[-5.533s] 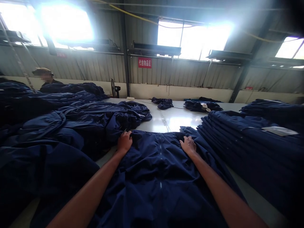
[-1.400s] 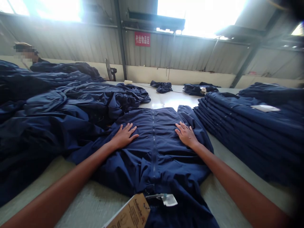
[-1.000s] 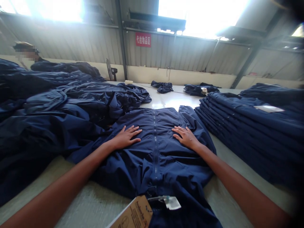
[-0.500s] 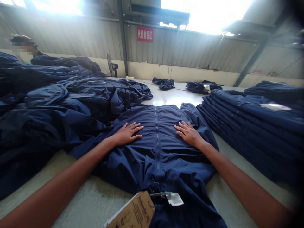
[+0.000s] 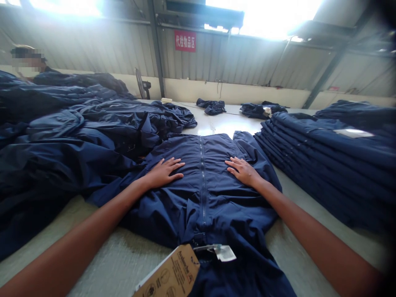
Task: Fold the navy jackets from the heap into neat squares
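A navy zip jacket (image 5: 206,210) is laid flat toward the near edge of the surface (image 5: 102,251). The left hand (image 5: 163,173) and right hand (image 5: 244,172) are pressed on it, the fingers (image 5: 173,165) spread open, holding nothing, seemingly for smoothing it.

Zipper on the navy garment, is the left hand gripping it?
No, the left hand lies flat on the navy garment, beside the zipper.

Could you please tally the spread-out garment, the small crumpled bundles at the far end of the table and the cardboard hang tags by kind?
Navy zip-front garment under the left hand and right hand: 1
Crumpled navy bundles: 2
Cardboard hang tag: 1
Total: 4
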Demonstrator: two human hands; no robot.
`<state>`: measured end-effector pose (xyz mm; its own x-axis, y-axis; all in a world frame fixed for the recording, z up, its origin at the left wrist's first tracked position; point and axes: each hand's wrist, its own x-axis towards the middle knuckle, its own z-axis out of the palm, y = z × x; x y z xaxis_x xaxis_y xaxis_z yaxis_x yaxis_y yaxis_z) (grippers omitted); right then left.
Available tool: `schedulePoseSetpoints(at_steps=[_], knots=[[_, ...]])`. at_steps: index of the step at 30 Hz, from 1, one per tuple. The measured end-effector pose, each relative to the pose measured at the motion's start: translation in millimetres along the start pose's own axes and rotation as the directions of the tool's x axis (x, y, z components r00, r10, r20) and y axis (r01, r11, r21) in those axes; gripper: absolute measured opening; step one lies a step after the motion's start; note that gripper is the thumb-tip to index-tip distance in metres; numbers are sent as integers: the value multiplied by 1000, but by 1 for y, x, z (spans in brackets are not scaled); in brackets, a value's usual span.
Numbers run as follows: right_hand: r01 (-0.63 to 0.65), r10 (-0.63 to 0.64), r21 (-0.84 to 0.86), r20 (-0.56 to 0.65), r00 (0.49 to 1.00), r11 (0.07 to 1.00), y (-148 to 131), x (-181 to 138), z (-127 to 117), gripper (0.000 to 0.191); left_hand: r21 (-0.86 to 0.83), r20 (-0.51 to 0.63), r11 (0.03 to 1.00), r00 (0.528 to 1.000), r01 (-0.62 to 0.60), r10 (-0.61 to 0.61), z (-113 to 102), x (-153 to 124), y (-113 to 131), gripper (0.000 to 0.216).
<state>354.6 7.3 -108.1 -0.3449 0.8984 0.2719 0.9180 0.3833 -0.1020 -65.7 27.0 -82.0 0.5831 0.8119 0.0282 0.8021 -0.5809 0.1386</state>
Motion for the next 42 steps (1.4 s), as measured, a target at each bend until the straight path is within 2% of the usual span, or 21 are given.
schedulePoseSetpoints(at_steps=[2,4,6,8,10,12,15,17,23,31,34,36,40,42], knots=[[-4,3,-23,-42,999,1000,-2,0,-3,47,-3,-7,1000,1000,-4,4,0,0,0,76],[-55,43,-71,-162,986,996,-3,-1,-9,44,-6,-11,1000,1000,-8,8,0,0,-1,77],[-169,125,-119,-312,942,978,0,-2,-18,40,-9,-11,1000,1000,-5,5,0,0,0,76],[-316,239,-143,-393,888,938,8,-4,-27,41,-11,-10,1000,1000,-1,1,0,0,0,76],[-454,375,-145,-378,846,879,19,-7,-32,51,-13,-9,1000,1000,1,-1,-1,0,1,75],[-552,503,-123,-289,815,824,29,-11,-32,61,-11,-6,1000,1000,2,-2,-1,1,1,74],[-613,602,-68,-130,788,787,38,-16,-27,56,-10,-4,1000,1000,5,-5,-1,1,1,74],[-621,614,-45,-105,782,783,40,-18,-23,49,-19,-15,1000,1000,7,-7,-1,1,1,76],[-570,558,11,-222,800,821,41,-17,-21,36,-51,-47,999,999,-1,-2,-2,0,3,79],[-533,518,-30,-195,833,846,39,-18,-22,37,-40,-89,999,996,-22,19,1,1,0,76],[-525,510,-33,-190,839,850,33,-18,-23,43,-43,-89,999,996,-25,22,1,1,0,75],[-559,544,-12,-211,812,829,28,-18,-25,53,-41,-85,999,996,-26,23,1,2,-1,74],[-714,701,41,-240,672,699,26,-18,-38,72,-34,-100,999,994,-38,34,4,3,-4,76],[-751,744,47,-193,640,658,31,-17,-51,76,-34,-112,998,993,-44,40,5,4,-6,77]])
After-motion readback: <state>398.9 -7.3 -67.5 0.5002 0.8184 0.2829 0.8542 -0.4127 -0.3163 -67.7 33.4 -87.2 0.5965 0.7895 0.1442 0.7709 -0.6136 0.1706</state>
